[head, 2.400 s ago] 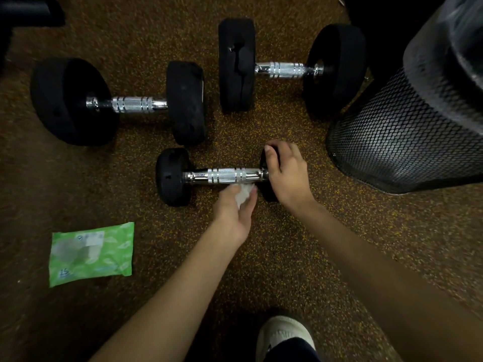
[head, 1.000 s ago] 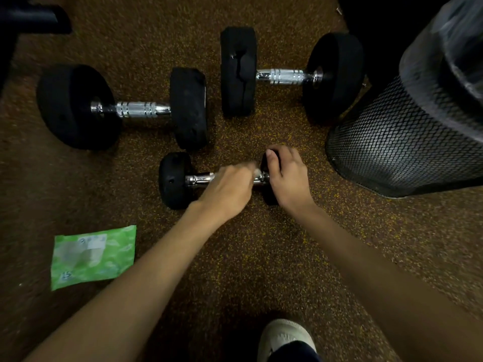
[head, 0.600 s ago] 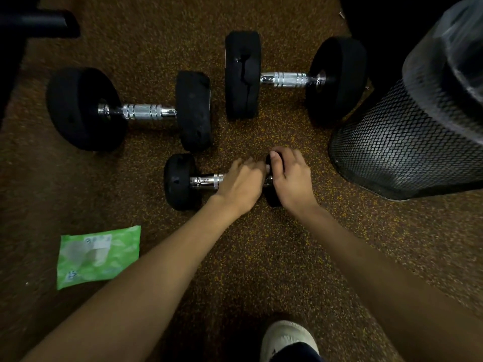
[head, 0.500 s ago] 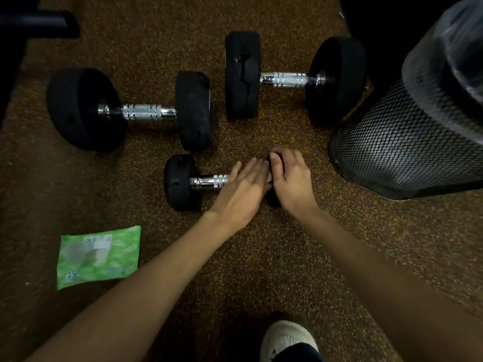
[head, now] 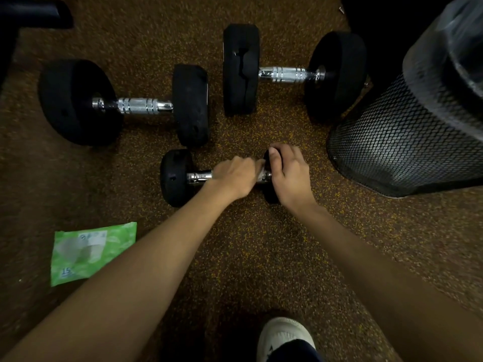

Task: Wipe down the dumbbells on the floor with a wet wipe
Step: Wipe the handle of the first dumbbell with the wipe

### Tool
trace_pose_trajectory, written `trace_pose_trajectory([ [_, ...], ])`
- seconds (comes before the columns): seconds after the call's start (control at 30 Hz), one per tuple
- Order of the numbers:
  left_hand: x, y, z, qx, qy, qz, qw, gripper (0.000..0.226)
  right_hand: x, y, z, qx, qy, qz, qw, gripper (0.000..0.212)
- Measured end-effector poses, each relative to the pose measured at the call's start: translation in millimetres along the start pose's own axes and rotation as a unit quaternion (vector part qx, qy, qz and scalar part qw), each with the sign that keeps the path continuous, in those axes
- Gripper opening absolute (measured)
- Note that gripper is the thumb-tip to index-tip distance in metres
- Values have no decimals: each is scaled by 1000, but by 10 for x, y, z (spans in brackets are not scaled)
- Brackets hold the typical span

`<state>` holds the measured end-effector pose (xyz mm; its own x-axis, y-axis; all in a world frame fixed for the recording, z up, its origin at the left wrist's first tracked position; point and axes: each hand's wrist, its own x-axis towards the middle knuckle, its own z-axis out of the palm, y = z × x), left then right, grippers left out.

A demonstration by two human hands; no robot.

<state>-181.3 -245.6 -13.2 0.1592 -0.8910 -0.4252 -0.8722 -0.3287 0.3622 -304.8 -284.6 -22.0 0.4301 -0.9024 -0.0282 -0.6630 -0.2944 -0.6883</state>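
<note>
we've got our left hand [head: 234, 176] wrapped round the small dumbbell [head: 175, 177] handle mid-wipe, right hand [head: 288, 173] clamping its end; two bigger dumbbells [head: 192, 105] beyond look untouched

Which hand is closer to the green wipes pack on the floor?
Left. The left hand is on the small dumbbell handle, up-right of the wipes pack; the right hand sits farther right.

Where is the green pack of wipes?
In the head view, the green pack of wipes lies flat on the floor at lower left, beside the left forearm and below the small dumbbell.
</note>
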Motion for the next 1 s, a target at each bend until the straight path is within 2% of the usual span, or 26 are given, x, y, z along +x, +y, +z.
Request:
trace_pose_trajectory([
  [0.1, -114, -130, 125, 29, 31, 133, 990, 33, -3, -8, 4, 0, 4, -5, 1000, 36],
  [0.23, -146, -299, 238, 68, 63, 204, 975, 48, -14, -11, 5, 1, 8, -9, 1000, 35],
  [0.33, -84, -235, 167, 39, 73, 185, 979, 38, 14, -4, 8, -2, 4, 3, 1000, 34],
  [0.47, 69, -180, 7, -18, -29, 108, 994, 42, 62, 16, 23, -8, -1, 13, 1000, 32],
  [0.67, 179, -216, -86, -72, -113, 76, 988, 37, 59, 4, 14, -6, -3, 10, 1000, 32],
  [0.77, 220, -216, -66, -106, -110, 55, 987, 39, 53, -2, 15, -7, 2, 7, 1000, 32],
  [0.87, 221, -195, -59, -127, -80, 22, 988, 33, 30, -10, 9, -9, 9, 6, 1000, 35],
  [0.93, 158, -192, -49, -116, -67, 38, 990, 35, 16, -14, 6, -9, 9, -1, 1000, 34],
  [1.0, 48, -225, -1, -60, -31, 96, 993, 36, 6, -16, 0, -8, 7, -3, 1000, 34],
])
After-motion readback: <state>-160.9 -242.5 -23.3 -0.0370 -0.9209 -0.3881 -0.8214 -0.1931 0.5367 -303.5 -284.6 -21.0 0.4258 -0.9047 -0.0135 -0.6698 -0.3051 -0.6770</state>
